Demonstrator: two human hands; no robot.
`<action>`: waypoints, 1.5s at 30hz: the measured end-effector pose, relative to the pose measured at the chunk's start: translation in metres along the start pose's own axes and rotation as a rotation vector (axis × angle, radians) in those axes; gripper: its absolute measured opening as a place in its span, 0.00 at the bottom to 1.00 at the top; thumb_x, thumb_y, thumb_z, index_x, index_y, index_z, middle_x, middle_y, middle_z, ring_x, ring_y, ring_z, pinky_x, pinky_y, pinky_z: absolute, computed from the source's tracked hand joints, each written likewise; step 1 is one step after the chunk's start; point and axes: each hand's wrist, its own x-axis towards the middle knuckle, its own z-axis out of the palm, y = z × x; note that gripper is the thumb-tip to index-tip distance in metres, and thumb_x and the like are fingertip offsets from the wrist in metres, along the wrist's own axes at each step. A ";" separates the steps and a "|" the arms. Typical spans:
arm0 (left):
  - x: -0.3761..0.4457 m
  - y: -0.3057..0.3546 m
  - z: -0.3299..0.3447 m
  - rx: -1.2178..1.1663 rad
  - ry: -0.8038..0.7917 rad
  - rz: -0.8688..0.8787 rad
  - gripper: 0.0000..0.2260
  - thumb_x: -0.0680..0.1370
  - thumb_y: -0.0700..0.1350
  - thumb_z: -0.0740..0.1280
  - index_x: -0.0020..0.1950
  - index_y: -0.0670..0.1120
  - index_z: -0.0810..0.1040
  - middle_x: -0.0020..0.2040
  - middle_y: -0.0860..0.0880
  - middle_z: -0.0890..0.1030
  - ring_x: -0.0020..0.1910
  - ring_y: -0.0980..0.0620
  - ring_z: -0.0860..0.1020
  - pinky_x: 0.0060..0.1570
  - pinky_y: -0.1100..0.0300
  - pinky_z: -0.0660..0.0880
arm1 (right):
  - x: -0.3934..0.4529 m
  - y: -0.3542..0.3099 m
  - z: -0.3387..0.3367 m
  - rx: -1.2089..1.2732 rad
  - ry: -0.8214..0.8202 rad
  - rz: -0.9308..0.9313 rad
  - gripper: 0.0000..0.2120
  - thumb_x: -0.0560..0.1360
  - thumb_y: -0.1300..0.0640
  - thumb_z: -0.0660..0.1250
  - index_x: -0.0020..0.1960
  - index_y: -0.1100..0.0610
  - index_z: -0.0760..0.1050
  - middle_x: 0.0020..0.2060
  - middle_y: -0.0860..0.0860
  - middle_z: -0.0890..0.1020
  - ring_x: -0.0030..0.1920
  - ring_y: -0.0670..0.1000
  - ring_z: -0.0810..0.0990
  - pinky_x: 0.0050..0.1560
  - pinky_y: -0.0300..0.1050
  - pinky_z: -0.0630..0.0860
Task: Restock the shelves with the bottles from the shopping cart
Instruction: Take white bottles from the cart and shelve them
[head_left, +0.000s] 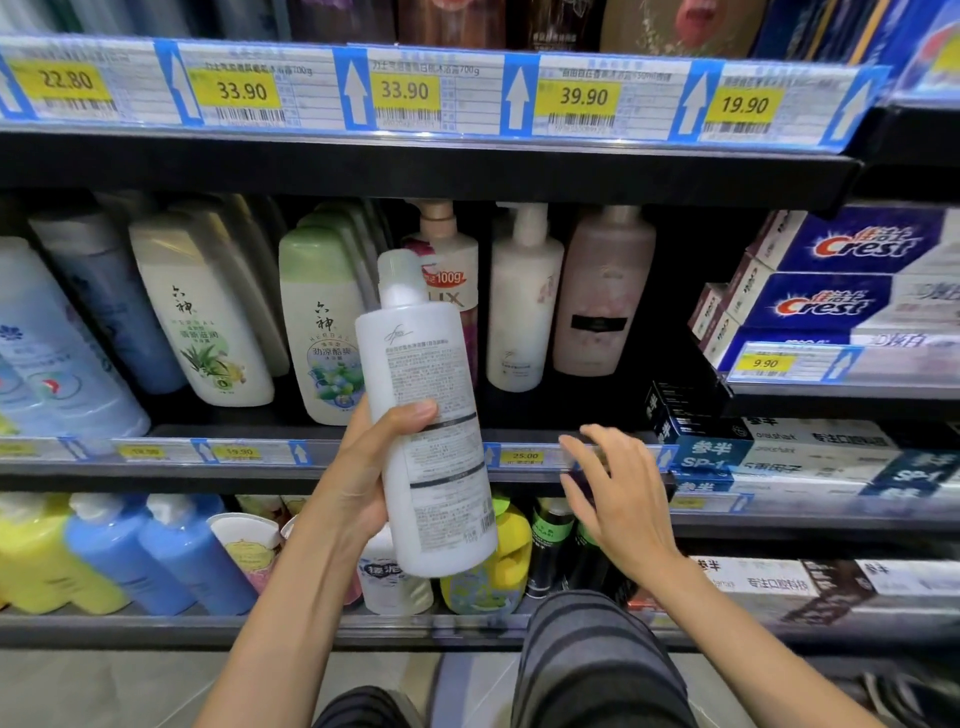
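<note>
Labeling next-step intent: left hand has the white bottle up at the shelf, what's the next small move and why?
Probably carry the white bottle up and right to the middle shelf, beside the cream pump bottle that seems to match. The left hand grips it upright, back label outward; the right hand hovers open, free to steady it.

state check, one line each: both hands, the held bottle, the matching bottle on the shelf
left hand: grips white bottle, thumb across its back label
right hand: open, fingers spread, holding nothing
white bottle: held upright off the shelf, cap on
matching cream pump bottle: standing on the middle shelf
</note>
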 end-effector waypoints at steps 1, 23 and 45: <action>0.003 0.000 0.004 -0.007 0.011 0.015 0.47 0.53 0.47 0.79 0.70 0.39 0.68 0.61 0.36 0.78 0.55 0.40 0.79 0.48 0.48 0.80 | -0.004 0.002 0.002 -0.015 0.017 0.008 0.16 0.78 0.55 0.61 0.64 0.59 0.69 0.58 0.57 0.70 0.57 0.58 0.72 0.60 0.51 0.67; 0.080 -0.018 0.082 0.252 0.415 0.394 0.31 0.54 0.55 0.79 0.52 0.41 0.78 0.47 0.47 0.84 0.46 0.50 0.83 0.48 0.51 0.81 | -0.019 0.014 0.011 -0.045 0.115 -0.023 0.19 0.77 0.57 0.64 0.67 0.59 0.68 0.58 0.57 0.70 0.58 0.57 0.72 0.64 0.54 0.67; 0.099 -0.038 0.041 0.896 0.129 0.140 0.18 0.71 0.52 0.75 0.37 0.38 0.75 0.33 0.46 0.73 0.31 0.52 0.68 0.32 0.60 0.64 | -0.021 0.014 0.016 -0.034 0.116 0.019 0.20 0.76 0.56 0.64 0.67 0.58 0.68 0.57 0.56 0.70 0.58 0.57 0.72 0.66 0.56 0.66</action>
